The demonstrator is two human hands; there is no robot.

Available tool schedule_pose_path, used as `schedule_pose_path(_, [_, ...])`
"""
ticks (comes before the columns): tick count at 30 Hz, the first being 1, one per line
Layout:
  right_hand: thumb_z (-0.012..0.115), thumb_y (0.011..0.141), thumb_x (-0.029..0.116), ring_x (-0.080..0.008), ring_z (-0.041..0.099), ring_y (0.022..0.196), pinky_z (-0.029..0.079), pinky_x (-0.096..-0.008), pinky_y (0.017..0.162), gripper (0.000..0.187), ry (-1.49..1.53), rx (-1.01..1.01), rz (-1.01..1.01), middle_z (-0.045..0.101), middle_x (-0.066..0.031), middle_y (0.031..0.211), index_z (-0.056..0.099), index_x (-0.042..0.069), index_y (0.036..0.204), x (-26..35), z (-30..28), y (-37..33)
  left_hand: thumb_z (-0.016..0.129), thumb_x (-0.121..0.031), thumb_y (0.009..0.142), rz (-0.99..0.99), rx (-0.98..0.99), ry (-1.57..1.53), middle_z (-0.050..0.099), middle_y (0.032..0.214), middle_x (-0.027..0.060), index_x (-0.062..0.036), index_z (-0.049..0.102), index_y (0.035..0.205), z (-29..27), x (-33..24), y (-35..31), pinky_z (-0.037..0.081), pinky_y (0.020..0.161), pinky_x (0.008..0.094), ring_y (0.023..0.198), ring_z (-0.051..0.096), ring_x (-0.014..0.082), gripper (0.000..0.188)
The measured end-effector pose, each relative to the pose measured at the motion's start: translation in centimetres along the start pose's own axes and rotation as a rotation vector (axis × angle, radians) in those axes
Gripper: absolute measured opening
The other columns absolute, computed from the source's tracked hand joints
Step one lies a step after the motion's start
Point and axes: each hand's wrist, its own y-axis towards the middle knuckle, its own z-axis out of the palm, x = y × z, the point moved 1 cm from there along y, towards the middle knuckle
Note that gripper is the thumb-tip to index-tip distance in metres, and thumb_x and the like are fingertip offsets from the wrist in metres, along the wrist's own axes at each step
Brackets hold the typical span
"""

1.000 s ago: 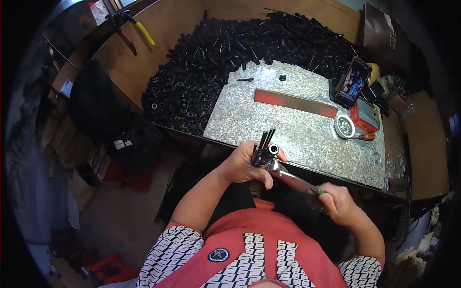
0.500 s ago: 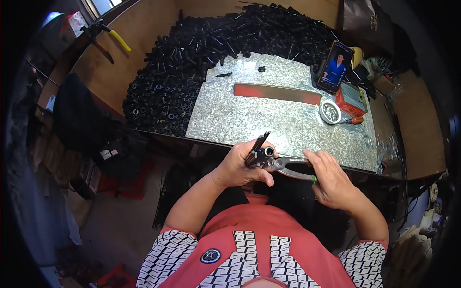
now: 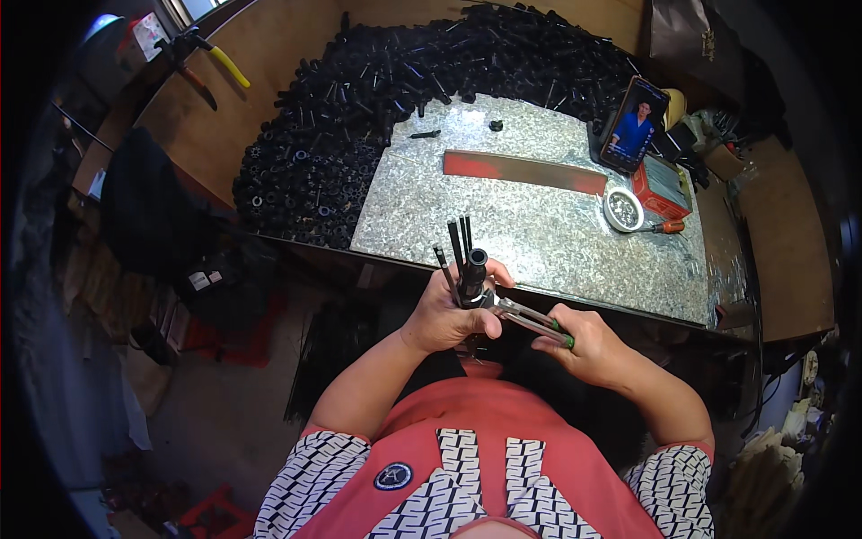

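My left hand is wrapped round a black tubular part whose round open end faces up. Several thin black rods stick up from the same grip, beside the tube. My right hand grips the handles of metal pliers with green handle ends. The handles lie close together, and the pliers' head meets the lower part of the tube by my left thumb. Exactly what the jaws bite on is hidden by my fingers. Both hands are just in front of the bench's near edge.
A speckled grey bench top carries a red-and-brown flat bar, a white bowl of small bits, a screwdriver, a red box and a propped phone. Black parts are heaped behind and left.
My right hand has closed the pliers' handles together and moved slightly left and down. My left hand has tipped the tube and rods more upright.
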Motion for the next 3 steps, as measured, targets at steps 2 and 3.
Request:
schedule_pose_path(2, [0.072,0.080,0.016,-0.0320,0.062,0.063,0.046,-0.0360,0.056,0.026,-0.096,-0.081,-0.026,0.061,-0.0153,0.068,0.052,0.002,0.087,-0.18,0.17,0.07,0.083,-0.047,0.054,-0.010,0.008,0.025,0.056,0.074,-0.0029,0.0034,0.054,0.108,-0.17,0.08,-0.02,0.039,0.061,0.0179,0.068,0.052,0.0036,0.079])
schedule_pose_path(3, [0.072,0.080,0.016,-0.0320,0.062,0.063,0.046,-0.0360,0.056,0.026,-0.097,-0.079,-0.027,0.061,-0.0153,0.068,0.052,0.002,0.087,-0.19,0.16,0.14,0.083,-0.047,0.055,-0.008,0.005,0.022,0.056,0.073,-0.0028,0.0034,0.053,0.109,-0.24,0.21,-0.09,0.039,0.062,0.0182,0.068,0.052,0.0037,0.080])
